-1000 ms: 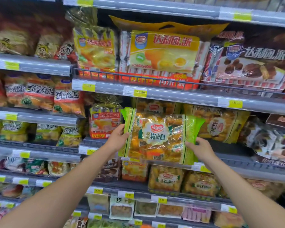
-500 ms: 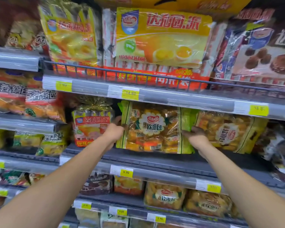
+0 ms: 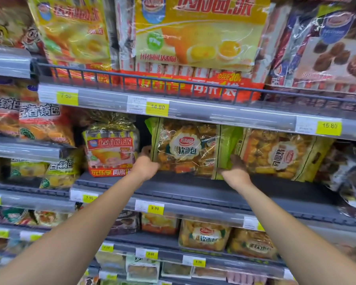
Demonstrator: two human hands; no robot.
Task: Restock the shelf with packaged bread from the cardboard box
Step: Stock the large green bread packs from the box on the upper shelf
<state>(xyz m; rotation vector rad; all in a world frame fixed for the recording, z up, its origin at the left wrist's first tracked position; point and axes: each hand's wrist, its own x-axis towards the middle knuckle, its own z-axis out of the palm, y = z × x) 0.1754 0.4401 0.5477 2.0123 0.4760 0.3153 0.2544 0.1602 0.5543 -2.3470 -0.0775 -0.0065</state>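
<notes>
Bright even light, wrapper glare, motion-blurred edges.

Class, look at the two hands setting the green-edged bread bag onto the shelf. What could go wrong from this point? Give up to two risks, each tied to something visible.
1. The bread bag stands upright, gripped at its lower corners by the left hand and right hand; once released it may tip forward.
2. Its right edge overlaps the neighbouring bread bag; pushing further could crumple or shove that one.
</notes>
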